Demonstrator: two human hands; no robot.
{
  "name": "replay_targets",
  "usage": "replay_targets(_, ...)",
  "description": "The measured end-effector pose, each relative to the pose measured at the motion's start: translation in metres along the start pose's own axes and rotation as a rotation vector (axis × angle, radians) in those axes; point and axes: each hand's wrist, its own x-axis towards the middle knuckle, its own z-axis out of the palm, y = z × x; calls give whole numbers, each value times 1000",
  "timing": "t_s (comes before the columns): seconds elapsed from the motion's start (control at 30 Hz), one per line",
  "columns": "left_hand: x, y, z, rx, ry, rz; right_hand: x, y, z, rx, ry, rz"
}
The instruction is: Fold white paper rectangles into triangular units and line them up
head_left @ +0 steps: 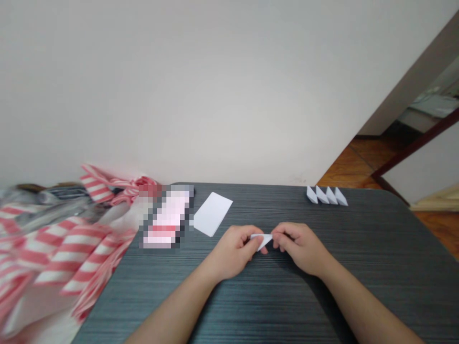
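A small piece of folded white paper is held a little above the dark table, between my two hands. My left hand grips its left side, with the thumb on the near face and the fingers behind. At the paper's right tip, my right hand pinches with thumb and curled fingers. The paper looks triangular, with a point toward the right. Part of it is hidden by my left thumb and fingers. Beyond my left hand lies a stack of flat white paper sheets.
Several folded white paper pieces stand in a row at the table's back right. A blurred-out, phone-like object lies at the back left of the dark table. Red-and-white striped cloth is heaped beside the left edge. A wall rises behind.
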Motion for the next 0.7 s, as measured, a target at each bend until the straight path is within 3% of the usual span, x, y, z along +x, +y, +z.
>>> replay_targets(0.7,0,0,0,-19,33,-15,0,2,2,78,3,45)
